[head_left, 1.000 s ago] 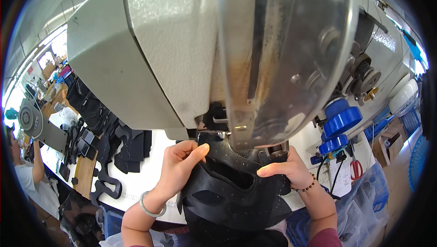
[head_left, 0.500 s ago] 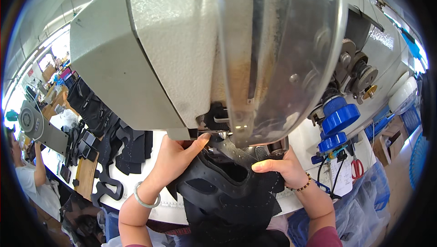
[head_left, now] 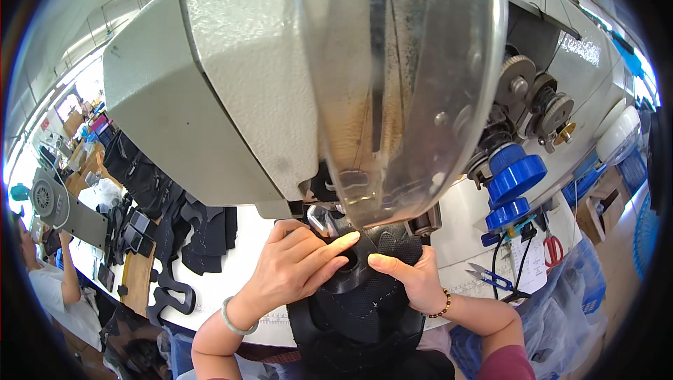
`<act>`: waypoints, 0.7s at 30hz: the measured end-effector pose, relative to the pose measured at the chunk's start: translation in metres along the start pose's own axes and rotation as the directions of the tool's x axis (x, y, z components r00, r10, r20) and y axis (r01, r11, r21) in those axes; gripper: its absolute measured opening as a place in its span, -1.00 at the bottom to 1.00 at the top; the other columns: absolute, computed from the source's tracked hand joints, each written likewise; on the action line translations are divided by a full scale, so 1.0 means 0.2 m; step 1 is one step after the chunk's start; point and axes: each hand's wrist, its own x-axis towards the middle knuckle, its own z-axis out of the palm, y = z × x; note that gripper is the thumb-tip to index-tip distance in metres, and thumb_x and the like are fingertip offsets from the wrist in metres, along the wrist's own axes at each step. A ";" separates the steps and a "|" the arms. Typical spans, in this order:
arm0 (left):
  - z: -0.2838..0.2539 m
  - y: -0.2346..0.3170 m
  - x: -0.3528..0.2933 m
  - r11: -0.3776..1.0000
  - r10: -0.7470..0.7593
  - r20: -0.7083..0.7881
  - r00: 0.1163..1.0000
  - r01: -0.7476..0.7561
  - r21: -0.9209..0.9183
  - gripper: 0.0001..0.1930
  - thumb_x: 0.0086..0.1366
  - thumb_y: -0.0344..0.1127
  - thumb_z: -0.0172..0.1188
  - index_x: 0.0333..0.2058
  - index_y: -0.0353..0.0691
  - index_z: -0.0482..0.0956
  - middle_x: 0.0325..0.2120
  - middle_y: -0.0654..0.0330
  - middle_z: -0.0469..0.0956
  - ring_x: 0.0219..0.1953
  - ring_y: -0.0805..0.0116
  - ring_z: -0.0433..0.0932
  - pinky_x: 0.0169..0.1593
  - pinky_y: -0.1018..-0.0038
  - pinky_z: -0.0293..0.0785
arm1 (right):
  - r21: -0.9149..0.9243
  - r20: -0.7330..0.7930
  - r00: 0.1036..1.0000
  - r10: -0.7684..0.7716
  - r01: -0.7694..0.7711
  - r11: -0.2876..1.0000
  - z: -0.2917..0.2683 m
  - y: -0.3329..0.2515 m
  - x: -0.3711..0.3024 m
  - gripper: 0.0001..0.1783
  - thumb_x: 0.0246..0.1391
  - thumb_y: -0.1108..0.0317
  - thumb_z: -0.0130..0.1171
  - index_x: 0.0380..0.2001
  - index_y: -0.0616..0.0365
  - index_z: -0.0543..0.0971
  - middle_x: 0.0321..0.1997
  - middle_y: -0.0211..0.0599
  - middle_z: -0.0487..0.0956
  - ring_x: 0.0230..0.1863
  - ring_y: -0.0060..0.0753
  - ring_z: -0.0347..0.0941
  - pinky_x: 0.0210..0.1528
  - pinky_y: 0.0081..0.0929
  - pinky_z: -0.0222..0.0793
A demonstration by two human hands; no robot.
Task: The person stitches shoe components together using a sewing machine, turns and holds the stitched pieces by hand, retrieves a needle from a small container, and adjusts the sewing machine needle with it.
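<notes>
A black shoe upper [head_left: 361,303] with mesh areas and light marking lines lies beneath the head of a large sewing machine [head_left: 245,64], its near end hanging toward my lap. My right hand [head_left: 413,278] grips the mesh edge, thumb on top and fingers mostly out of sight behind it. Above the left part of the upper is my left hand [head_left: 298,261], back upward. Its index finger stretches toward the needle area and its thumb sits lower, apart from it. A clear plastic guard [head_left: 413,120] partly covers the needle area, so the needle itself cannot be made out.
Flat black cut pieces [head_left: 207,233] lie on the white table at left. Blue-handled snips [head_left: 491,278] and red-handled scissors [head_left: 554,250] are at right, near blue knobs [head_left: 515,177]. Clear plastic bags [head_left: 554,317] hang below. Another person [head_left: 59,296] works at far left.
My left hand has let go of the upper's left side and moved right over it. The upper has shifted and turned under the machine head. My right hand keeps hold, slightly further left and lower.
</notes>
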 end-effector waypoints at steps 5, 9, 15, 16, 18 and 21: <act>-0.01 -0.01 0.00 0.998 -0.001 0.002 1.000 0.001 0.060 -0.72 0.07 -0.30 0.24 -0.19 -0.14 0.59 -0.65 0.37 0.32 -0.57 0.45 0.32 -0.23 0.50 0.27 | 0.004 -0.006 0.999 -0.044 0.044 0.999 0.02 0.04 0.00 -0.80 -0.03 0.47 0.21 -0.28 0.29 0.55 -0.35 -0.40 0.58 -0.36 -0.68 0.46 -0.27 -0.70 0.40; -0.01 -0.02 0.02 0.993 0.016 0.009 1.000 -0.017 0.115 -0.73 0.05 -0.29 0.25 -0.22 -0.13 0.61 -0.65 0.37 0.32 -0.56 0.46 0.32 -0.30 0.51 0.24 | 0.054 -0.013 0.999 -0.050 0.051 0.997 0.03 0.06 0.00 -0.82 -0.03 0.48 0.21 -0.30 0.31 0.56 -0.35 -0.39 0.58 -0.36 -0.70 0.46 -0.28 -0.71 0.39; -0.05 -0.05 0.04 0.984 -0.007 0.021 1.000 0.004 0.177 -0.72 0.02 -0.18 0.28 -0.24 -0.02 0.62 -0.64 0.41 0.33 -0.53 0.48 0.34 -0.36 0.50 0.20 | 0.107 -0.034 0.997 -0.068 0.071 0.992 0.09 0.06 0.03 -0.81 -0.03 0.48 0.21 -0.30 0.32 0.57 -0.35 -0.37 0.59 -0.38 -0.70 0.47 -0.31 -0.72 0.39; -0.06 -0.06 0.04 0.989 0.005 0.014 1.000 -0.007 0.147 -0.69 0.00 -0.13 0.29 -0.22 0.01 0.62 -0.64 0.42 0.34 -0.53 0.49 0.34 -0.36 0.51 0.19 | 0.100 -0.039 0.996 -0.077 0.080 0.992 0.10 0.05 0.03 -0.81 -0.04 0.48 0.22 -0.30 0.32 0.57 -0.35 -0.37 0.59 -0.39 -0.70 0.47 -0.32 -0.73 0.39; -0.07 -0.07 0.04 0.993 0.000 0.011 1.000 -0.001 0.117 -0.57 -0.09 0.04 0.32 -0.18 0.15 0.61 -0.64 0.43 0.35 -0.55 0.50 0.35 -0.34 0.52 0.19 | 0.051 -0.033 0.997 -0.070 0.072 0.996 0.10 0.07 0.03 -0.81 -0.03 0.47 0.22 -0.31 0.31 0.57 -0.35 -0.38 0.59 -0.38 -0.71 0.47 -0.34 -0.73 0.38; -0.07 -0.11 0.02 0.997 0.027 0.007 1.000 -0.027 0.072 -0.52 -0.15 0.10 0.33 -0.16 0.24 0.60 -0.64 0.45 0.34 -0.56 0.51 0.35 -0.33 0.48 0.20 | -0.027 -0.035 0.995 -0.089 0.088 0.996 0.12 0.06 0.03 -0.81 -0.03 0.44 0.24 -0.32 0.31 0.58 -0.37 -0.40 0.60 -0.39 -0.73 0.46 -0.36 -0.74 0.36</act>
